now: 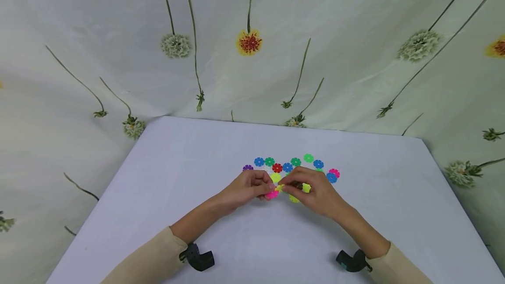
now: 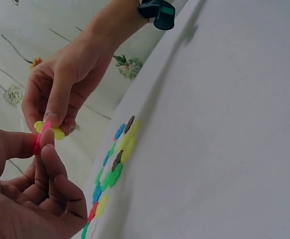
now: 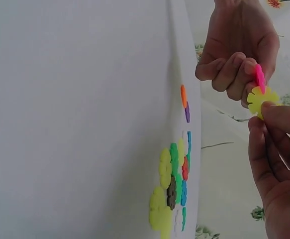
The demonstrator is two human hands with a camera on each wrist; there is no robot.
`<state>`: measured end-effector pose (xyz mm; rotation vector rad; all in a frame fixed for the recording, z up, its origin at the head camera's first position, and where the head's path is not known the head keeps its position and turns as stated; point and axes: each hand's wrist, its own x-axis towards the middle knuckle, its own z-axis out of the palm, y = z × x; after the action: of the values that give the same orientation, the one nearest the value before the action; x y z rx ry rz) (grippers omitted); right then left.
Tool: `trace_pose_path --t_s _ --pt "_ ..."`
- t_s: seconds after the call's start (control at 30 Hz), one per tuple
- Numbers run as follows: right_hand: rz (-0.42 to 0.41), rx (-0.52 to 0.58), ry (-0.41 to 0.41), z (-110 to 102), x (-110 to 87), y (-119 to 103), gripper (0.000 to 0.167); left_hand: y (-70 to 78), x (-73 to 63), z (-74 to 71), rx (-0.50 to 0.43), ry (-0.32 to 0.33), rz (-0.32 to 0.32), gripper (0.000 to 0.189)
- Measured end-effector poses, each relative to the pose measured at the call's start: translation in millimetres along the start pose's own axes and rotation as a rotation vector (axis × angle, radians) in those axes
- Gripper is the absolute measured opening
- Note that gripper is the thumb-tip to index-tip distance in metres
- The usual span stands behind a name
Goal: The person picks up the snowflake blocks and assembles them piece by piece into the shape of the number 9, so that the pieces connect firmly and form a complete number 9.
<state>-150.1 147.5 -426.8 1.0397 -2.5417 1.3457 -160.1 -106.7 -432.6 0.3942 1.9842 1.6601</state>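
Above the white table, my left hand (image 1: 250, 187) pinches a pink notched plastic disc (image 1: 271, 195) between thumb and fingers. My right hand (image 1: 317, 192) pinches a yellow notched disc (image 3: 258, 99), shaped like a small flower. Edge to edge, the two discs meet at an angle; the right wrist view has the pink one (image 3: 260, 78) standing over the yellow one's rim. Whether their notches are interlocked I cannot tell. Fingertips cover part of both discs.
Loose flower discs lie on the table (image 1: 189, 157) behind and below the hands, among them a red one (image 1: 277, 168), a blue one (image 1: 259, 161), a light green one (image 1: 308, 157), a brown one (image 3: 171, 193) and an orange one (image 3: 183, 95). A flower-print cloth (image 1: 347, 56) hangs behind.
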Motion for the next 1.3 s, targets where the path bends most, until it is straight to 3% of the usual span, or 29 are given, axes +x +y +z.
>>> trace_pose_path --t_s 0.47,0.63,0.83,1.1,1.3 --pt "0.034 -0.034 -0.043 -3 -2.9 21 0.026 -4.1 -3.3 -6.6 -0.004 0.029 -0.017 0.021" --pt "0.122 -0.094 -0.122 -4 -1.8 32 0.024 -4.0 -5.0 -8.5 -0.022 0.028 -0.024 0.021" --pt "0.251 -0.286 -0.217 -4 6.3 34 0.020 -5.2 -4.8 -8.9 -0.038 0.021 -0.029 0.020" --pt "0.276 -0.367 -0.254 1 17.0 32 0.026 -5.3 -4.2 -7.5 -0.040 0.022 -0.035 0.018" --pt "0.316 -0.358 -0.263 4 19.7 31 0.029 -6.2 -3.9 -6.9 -0.040 0.018 -0.033 0.018"
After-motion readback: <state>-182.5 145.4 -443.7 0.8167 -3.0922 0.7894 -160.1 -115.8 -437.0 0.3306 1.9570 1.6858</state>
